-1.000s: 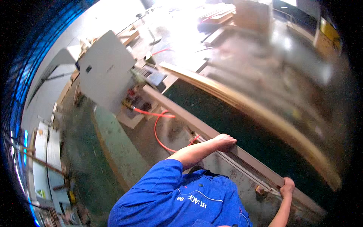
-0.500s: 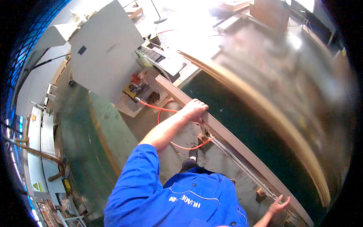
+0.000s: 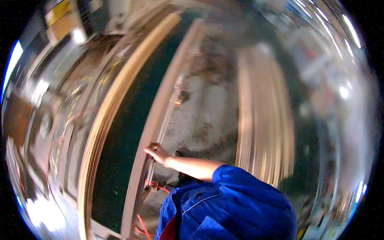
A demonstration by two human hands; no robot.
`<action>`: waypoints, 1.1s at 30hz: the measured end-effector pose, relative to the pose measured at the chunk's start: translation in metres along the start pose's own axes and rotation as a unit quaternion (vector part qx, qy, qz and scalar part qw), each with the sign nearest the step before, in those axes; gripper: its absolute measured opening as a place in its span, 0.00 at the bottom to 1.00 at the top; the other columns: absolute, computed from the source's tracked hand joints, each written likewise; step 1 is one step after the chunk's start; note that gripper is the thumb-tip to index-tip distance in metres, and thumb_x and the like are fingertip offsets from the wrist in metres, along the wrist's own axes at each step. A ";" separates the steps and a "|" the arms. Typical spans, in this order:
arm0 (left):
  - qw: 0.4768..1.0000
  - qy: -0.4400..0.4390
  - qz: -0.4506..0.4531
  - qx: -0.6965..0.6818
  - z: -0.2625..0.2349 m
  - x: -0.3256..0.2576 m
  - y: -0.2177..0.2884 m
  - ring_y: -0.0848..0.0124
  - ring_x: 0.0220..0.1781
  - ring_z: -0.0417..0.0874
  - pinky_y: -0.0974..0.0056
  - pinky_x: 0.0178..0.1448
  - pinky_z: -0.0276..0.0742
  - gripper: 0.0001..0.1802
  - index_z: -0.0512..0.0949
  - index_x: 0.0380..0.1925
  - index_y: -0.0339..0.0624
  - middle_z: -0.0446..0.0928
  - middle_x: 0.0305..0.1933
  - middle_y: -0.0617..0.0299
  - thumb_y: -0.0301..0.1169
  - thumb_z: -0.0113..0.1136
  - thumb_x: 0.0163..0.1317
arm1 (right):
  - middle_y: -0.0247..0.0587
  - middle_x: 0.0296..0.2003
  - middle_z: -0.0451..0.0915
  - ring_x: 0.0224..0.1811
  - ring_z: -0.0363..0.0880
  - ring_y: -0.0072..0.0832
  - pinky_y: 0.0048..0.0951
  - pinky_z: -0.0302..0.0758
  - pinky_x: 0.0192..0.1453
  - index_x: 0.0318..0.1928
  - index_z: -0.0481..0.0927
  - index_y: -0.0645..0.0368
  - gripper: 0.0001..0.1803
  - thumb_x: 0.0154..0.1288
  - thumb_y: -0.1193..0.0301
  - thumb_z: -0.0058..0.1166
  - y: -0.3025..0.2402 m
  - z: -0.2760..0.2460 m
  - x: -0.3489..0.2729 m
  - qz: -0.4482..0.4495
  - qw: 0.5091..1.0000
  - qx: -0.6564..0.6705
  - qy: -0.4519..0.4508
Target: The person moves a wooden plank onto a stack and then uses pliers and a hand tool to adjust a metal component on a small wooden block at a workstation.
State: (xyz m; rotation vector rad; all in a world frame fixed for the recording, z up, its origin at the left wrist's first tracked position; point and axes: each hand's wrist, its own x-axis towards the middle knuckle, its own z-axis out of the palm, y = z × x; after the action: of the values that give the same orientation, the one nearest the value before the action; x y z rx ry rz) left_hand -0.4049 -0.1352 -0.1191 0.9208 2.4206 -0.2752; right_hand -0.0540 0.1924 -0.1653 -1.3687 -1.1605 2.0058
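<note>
Pinkish-brown, the board (image 3: 155,116) runs from 12 to 7 o'clock; the right hand (image 3: 159,155) touches its edge between 7 and 8 with fingers bent, though I cannot tell whether they grip; the left hand is out of view. Handling of the board seems under way; how much is done or left cannot be judged from this blurred view; blurred wood strips (image 3: 264,120) lie at 3 o'clock, a red hose (image 3: 143,226) at 7. No label or writing is legible, even on the blue jacket (image 3: 244,204) at 5 o'clock.
</note>
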 end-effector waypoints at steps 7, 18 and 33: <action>0.999 0.034 0.007 0.019 0.018 -0.003 0.021 0.59 0.34 0.82 0.55 0.40 0.79 0.29 0.83 0.39 0.41 0.82 0.35 0.52 0.59 0.67 0.59 | 0.55 0.58 0.76 0.62 0.76 0.43 0.41 0.70 0.68 0.71 0.57 0.67 0.60 0.55 0.32 0.63 -0.009 0.023 -0.006 0.000 0.998 -0.016 0.057; 0.996 0.071 0.044 -0.024 0.009 -0.106 0.070 0.60 0.32 0.81 0.55 0.38 0.77 0.29 0.83 0.37 0.41 0.81 0.33 0.53 0.59 0.67 0.59 | 0.54 0.66 0.72 0.66 0.70 0.41 0.45 0.64 0.72 0.67 0.68 0.68 0.49 0.61 0.39 0.62 -0.011 -0.034 -0.055 -0.009 0.963 0.267 0.023; 0.977 0.147 0.118 -0.105 0.079 -0.370 0.252 0.62 0.30 0.79 0.55 0.35 0.75 0.30 0.82 0.34 0.41 0.80 0.30 0.55 0.60 0.68 0.58 | 0.36 0.54 0.79 0.55 0.74 0.31 0.40 0.72 0.60 0.58 0.76 0.52 0.30 0.65 0.46 0.59 0.078 -0.253 -0.284 0.056 0.916 0.388 -0.090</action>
State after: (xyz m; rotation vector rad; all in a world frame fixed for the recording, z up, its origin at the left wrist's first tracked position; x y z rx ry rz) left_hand 0.0263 -0.1821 0.0158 1.2050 2.5053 0.2155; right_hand 0.2991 0.0380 -0.1181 -0.8568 -0.2506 2.3283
